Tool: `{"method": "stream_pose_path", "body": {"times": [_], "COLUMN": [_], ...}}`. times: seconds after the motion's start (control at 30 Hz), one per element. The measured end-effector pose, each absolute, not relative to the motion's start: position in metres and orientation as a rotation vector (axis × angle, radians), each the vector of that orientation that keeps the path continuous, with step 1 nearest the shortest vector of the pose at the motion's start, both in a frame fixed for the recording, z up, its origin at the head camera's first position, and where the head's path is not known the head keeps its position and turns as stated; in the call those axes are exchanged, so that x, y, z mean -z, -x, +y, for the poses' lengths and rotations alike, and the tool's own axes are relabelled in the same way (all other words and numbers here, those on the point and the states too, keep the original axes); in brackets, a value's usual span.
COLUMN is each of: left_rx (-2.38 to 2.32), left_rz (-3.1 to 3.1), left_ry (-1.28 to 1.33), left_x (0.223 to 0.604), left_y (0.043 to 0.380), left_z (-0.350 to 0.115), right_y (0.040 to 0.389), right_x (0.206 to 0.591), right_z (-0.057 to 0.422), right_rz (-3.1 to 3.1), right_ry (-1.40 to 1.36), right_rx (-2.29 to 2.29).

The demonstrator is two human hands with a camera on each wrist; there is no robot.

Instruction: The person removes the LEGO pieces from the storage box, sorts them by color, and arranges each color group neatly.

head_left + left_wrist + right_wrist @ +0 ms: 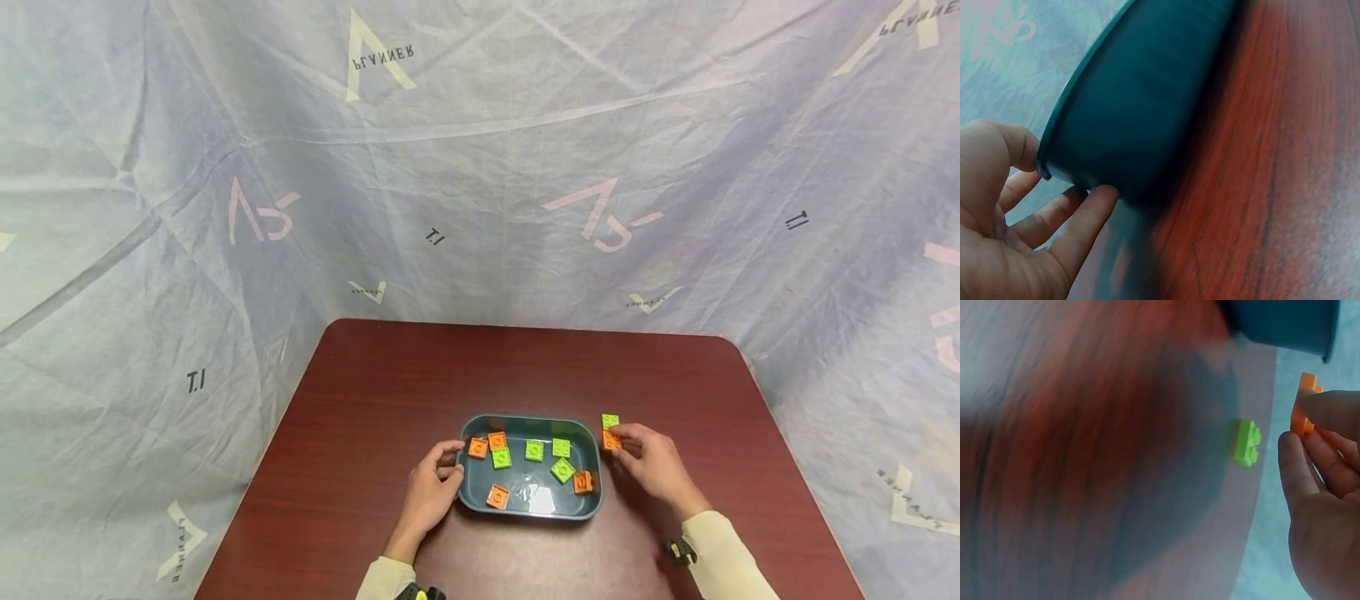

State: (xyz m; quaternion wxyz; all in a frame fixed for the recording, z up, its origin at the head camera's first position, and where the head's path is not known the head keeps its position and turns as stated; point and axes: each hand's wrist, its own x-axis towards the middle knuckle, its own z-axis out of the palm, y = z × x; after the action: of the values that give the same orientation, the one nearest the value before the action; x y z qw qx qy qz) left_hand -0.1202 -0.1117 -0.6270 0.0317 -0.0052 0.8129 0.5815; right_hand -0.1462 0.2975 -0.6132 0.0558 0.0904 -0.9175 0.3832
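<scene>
My left hand [432,490] holds the left end of a dark teal tray [517,516]. In the left wrist view, one finger reaches over the tray's rim and other fingertips touch its outer wall [1129,106]. Beyond the tray's right end, my right hand [660,465] pinches an orange toy brick [1302,405] between thumb and fingers. A green brick [1246,442] lies on the table close by, just beyond the orange one in the head view. Inside the tray are several loose bricks, among them a green brick [534,451] and an orange brick [498,497].
The dark red wooden table [360,400] extends around the tray on all sides. Pale printed sheeting [480,208] hangs behind the table and along both its sides.
</scene>
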Motion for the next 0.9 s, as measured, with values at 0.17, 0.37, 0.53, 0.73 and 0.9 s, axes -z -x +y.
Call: {"method": "stream_pose_path", "body": {"times": [0.17,0.37,0.53,0.73,0.9], "left_rx": [-1.791,-1.811,-1.812,-1.822,-1.824], "left_rz": [2.509,2.496,2.489,2.476,2.476], "left_ry": [0.016,0.021,0.037,0.038,0.036], "left_x": [0.627,0.628,0.629,0.629,0.629], "left_y": [0.119,0.119,0.119,0.119,0.119], "left_z": [-0.112,-0.111,-0.111,-0.112,-0.111], "right_y": [0.147,0.148,0.148,0.15,0.151], "right_x": [0.622,0.628,0.632,0.634,0.634], "right_z": [0.301,0.304,0.304,0.303,0.303], "right_rz": [-2.813,-2.862,-2.905,-2.916,-2.916], "right_ry": [-0.292,-0.272,-0.249,-0.274,-0.285], "right_rx": [-1.087,-0.998,-1.01,-0.964,-0.927]}}
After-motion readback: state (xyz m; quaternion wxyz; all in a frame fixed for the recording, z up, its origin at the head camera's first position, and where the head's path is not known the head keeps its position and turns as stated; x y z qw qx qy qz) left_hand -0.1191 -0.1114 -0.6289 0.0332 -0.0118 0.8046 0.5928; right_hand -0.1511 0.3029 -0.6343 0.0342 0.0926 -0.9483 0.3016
